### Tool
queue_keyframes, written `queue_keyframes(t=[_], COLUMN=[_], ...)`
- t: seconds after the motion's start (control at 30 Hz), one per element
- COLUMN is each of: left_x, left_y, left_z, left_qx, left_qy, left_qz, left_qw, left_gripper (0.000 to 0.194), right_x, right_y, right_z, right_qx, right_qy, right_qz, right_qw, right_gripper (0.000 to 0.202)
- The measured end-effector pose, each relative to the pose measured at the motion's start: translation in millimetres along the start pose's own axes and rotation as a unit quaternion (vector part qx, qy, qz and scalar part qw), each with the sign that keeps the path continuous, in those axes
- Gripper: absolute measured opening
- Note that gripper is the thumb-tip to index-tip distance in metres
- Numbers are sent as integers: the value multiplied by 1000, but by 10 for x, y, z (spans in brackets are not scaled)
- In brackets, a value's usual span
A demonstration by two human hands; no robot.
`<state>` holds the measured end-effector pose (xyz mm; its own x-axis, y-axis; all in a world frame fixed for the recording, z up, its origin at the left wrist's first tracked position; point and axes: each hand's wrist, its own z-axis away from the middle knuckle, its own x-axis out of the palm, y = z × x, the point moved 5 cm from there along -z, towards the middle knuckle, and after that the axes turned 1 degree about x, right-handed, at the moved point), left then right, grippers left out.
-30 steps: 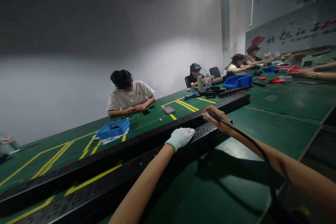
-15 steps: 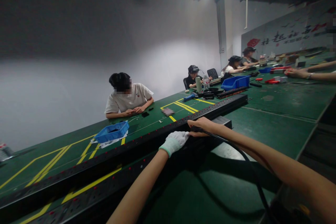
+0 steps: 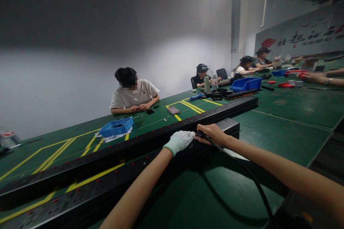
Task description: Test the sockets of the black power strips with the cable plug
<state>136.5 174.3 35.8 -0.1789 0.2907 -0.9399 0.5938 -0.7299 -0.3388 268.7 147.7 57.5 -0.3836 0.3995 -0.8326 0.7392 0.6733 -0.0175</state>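
Two long black power strips with slots and red dots lie side by side, slanting across the table. My left hand (image 3: pixel 180 141), in a white glove with a mint cuff, is closed over the nearer power strip (image 3: pixel 104 180). Right beside its fingertips, my bare right hand (image 3: pixel 212 133) is closed around the black plug (image 3: pixel 202 135) of a cable. From there the black cable (image 3: pixel 248 171) hangs in a curve towards the front edge. Whether the plug sits in a socket is hidden by the fingers. The farther power strip (image 3: pixel 215 112) lies just beyond both hands.
The green table (image 3: pixel 282 125) has yellow tape lines. Across it, a co-worker (image 3: pixel 135 94) handles small dark parts near a blue tray (image 3: pixel 116 127). A blue bin (image 3: pixel 245 84), a bottle (image 3: pixel 214 81) and a blue tool (image 3: pixel 197 96) stand farther back. More people sit beyond.
The view has shifted slightly, so the scene sits a little farther right. Both hands stay at the same spot on the nearer strip; the right hand's plug shows more clearly.
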Motion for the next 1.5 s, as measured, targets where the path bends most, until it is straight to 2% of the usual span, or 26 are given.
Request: queue_keyframes(t=[0.23,0.47,1.5], left_x=[21,-23,-47], left_y=[-4,20,34], left_z=[-24,4,15], left_qx=[2,11,20], left_qy=[-4,-7,-13], left_qz=[-20,-24,-20], left_qw=[1000,1000,1000], left_gripper=[31,32,34], right_x=[30,19,48], right_y=[57,60,86], right_z=[6,-5,3], right_qx=[45,40,50], right_qy=[-17,-33,-25], right_qz=[2,-6,-19], right_qw=[999,999,998], right_gripper=[30,31,32])
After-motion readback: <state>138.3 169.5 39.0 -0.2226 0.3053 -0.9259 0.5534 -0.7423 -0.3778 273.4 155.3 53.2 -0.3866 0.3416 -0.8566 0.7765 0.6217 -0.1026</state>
